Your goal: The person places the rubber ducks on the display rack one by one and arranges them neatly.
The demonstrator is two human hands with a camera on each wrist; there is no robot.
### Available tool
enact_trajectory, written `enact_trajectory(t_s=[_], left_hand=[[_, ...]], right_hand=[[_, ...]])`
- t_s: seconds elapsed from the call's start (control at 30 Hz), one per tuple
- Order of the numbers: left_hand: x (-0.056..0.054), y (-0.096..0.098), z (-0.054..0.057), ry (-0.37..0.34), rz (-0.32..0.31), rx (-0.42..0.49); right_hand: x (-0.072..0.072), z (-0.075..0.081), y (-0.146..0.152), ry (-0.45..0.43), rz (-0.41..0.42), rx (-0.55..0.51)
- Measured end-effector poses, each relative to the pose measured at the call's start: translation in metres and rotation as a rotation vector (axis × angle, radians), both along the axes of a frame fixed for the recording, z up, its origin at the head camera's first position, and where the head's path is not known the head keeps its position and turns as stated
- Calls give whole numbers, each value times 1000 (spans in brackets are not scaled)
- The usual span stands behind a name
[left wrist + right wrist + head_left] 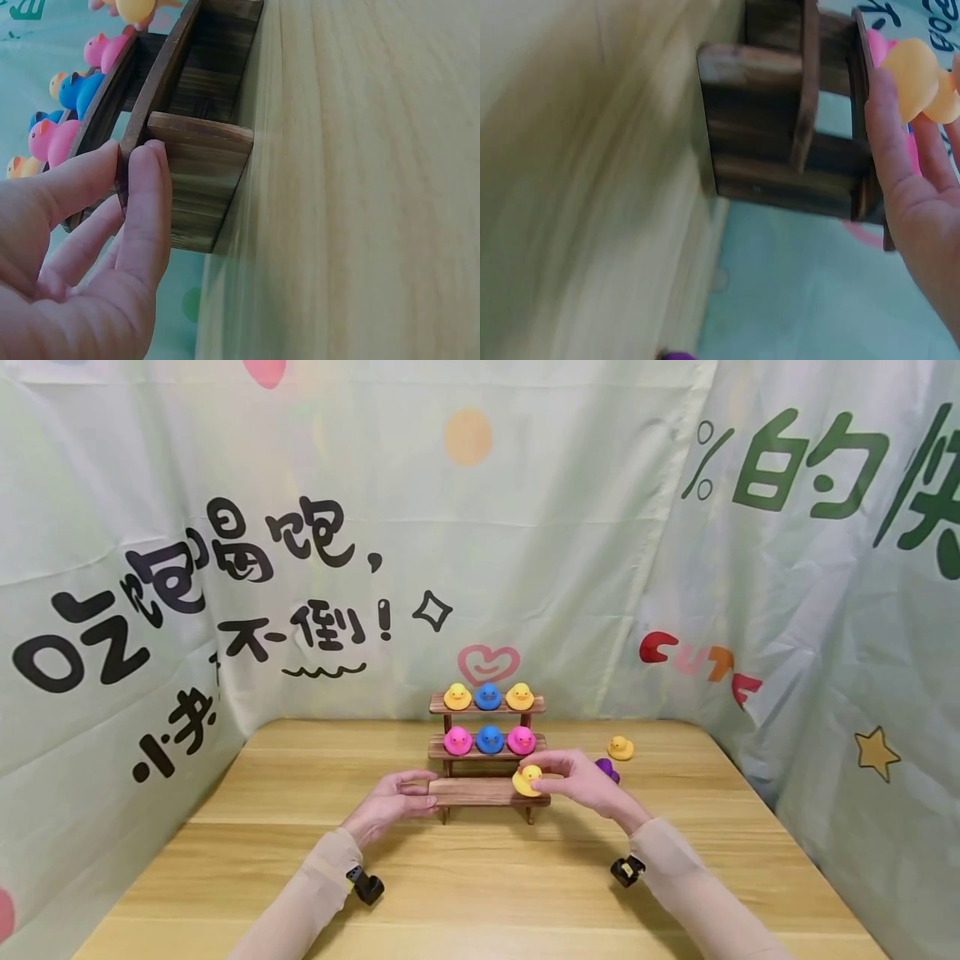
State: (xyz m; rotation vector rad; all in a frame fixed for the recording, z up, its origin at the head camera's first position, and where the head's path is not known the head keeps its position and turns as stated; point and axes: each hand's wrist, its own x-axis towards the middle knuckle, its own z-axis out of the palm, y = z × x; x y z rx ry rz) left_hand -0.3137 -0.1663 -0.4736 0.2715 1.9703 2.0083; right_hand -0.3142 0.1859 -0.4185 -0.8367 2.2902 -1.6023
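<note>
A wooden three-step stand [480, 791] stands on the table. My left hand [396, 802] pinches the left end of its lowest step, thumb on top and fingers [146, 202] beneath. A yellow rubber duck [527, 781] is held by my right hand [581, 779] over the right end of that step. In the right wrist view the held duck [909, 79] hangs off the step, between the fingers. Pink ducks [458, 741] flank a blue duck [490, 740] on the middle step. Along the top step, yellow ducks [520, 697] sit either side of another blue duck [487, 696].
Right of the stand, a purple duck [607, 769] lies partly hidden behind my right hand. Farther back is a loose yellow duck [620, 747]. The wooden table [450, 893] meets a printed cloth curtain [570, 568] behind and at both sides.
</note>
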Motion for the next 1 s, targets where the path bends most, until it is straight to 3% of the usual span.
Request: enact_trajectory(t_s=[0.2, 0.53, 0.83, 1.0], left_hand=[[1, 1, 1, 7, 1, -13], [0, 1, 0, 0, 6, -20], [1, 0, 1, 4, -3, -12], [1, 0, 1, -4, 4, -17]], right_hand=[[2, -9, -21, 7, -27, 12], [1, -18, -44, -25, -13, -78], [2, -26, -61, 10, -104, -82], [5, -28, -69, -36, -160, -125]])
